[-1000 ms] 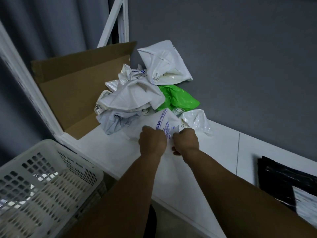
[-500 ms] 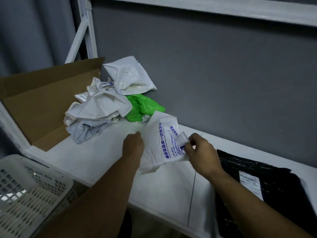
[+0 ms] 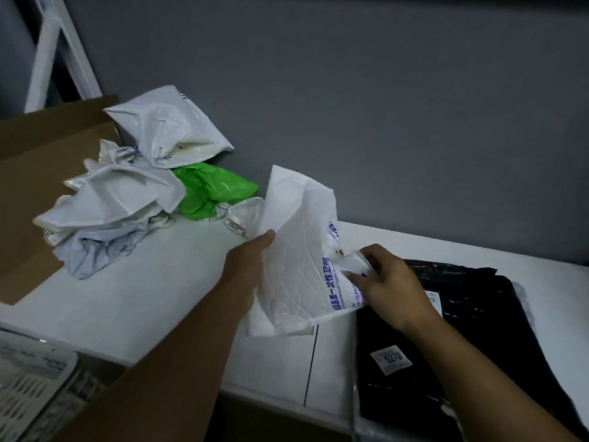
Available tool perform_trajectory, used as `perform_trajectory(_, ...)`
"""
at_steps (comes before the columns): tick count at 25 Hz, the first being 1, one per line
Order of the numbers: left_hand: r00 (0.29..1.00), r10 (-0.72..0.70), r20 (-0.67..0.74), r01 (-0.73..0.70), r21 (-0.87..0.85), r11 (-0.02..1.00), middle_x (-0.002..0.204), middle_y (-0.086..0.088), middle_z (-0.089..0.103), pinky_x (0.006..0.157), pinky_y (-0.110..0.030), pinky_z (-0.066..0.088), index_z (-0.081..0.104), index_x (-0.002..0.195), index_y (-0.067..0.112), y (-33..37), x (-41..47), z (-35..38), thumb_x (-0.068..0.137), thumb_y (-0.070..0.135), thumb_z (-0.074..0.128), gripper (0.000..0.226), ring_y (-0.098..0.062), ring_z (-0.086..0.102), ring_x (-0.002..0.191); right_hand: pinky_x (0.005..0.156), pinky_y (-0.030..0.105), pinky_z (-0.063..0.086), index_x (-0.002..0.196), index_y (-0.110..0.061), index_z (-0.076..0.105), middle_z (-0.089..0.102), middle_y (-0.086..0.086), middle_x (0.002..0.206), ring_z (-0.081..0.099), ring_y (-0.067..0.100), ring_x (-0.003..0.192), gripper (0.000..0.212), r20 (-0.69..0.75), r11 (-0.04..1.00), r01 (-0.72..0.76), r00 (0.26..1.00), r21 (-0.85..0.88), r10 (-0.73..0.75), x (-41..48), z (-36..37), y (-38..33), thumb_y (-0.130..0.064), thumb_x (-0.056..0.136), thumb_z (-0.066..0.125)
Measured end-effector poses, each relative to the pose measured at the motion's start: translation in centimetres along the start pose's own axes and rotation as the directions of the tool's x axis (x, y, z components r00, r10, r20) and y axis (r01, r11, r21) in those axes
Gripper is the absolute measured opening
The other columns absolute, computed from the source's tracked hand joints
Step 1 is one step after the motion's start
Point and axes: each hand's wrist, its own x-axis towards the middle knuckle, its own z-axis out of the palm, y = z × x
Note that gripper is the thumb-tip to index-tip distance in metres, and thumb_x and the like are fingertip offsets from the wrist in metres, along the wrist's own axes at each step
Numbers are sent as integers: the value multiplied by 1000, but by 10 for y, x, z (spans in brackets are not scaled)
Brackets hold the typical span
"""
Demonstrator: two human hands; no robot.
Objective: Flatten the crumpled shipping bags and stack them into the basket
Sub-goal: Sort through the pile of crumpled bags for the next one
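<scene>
A white shipping bag with blue print hangs spread between my hands above the white shelf. My left hand grips its left edge. My right hand pinches its folded right edge. A pile of crumpled bags lies behind to the left: white ones, another white one on top, a green one and a pale blue one. A flat black bag with a white label lies at the right. The white perforated basket shows at the lower left.
A brown cardboard box stands open at the left behind the pile. A grey wall backs the shelf. A white rack post rises at the upper left. A seam divides the shelf boards.
My hands have lifted the white printed bag off the pile, moved it right toward the black bag and pulled it wider apart. The view has swung right, leaving less of the basket visible.
</scene>
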Motion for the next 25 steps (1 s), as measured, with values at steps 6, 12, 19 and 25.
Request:
perform_trajectory(6, 951, 275, -143, -226, 290, 930, 98, -21, 70, 90, -48, 54, 69, 94, 0, -10, 16, 19, 79, 31, 72, 35, -37, 67, 94, 76, 38, 58, 89, -21, 75, 75, -4, 80, 71, 20, 80, 21, 53, 983, -83, 994, -166, 93, 12, -17, 17, -39, 85, 65)
perform_trajectory(12, 886, 294, -358, -172, 336, 926, 109, -22, 65, 77, -33, 46, 62, 112, -5, -24, 21, 31, 97, 17, 55, 28, -35, 63, 98, 71, 42, 58, 85, -11, 65, 73, 9, 83, 70, 26, 76, 12, -180, 845, -272, 903, 461, 389, 16, -29, 15, -15, 96, 62)
perform_trajectory(19, 855, 336, -394, -252, 249, 935, 103, -15, 62, 87, -41, 51, 61, 113, 0, -23, 23, 28, 97, 16, 52, 24, -31, 60, 94, 74, 43, 58, 86, -5, 59, 69, 14, 83, 69, 32, 78, 15, -165, 686, -282, 845, 671, 509, 12, -45, 25, 10, 85, 61)
perform_trajectory(25, 864, 457, -211, -410, 231, 882, 77, 0, 56, 70, -28, 39, 62, 93, 9, -14, 10, 36, 94, 6, 55, 8, -17, 49, 74, 77, 38, 57, 88, -21, 75, 74, -4, 86, 68, 21, 83, 15, -144, 978, -87, 988, -189, 60, 7, -49, 19, -15, 87, 62)
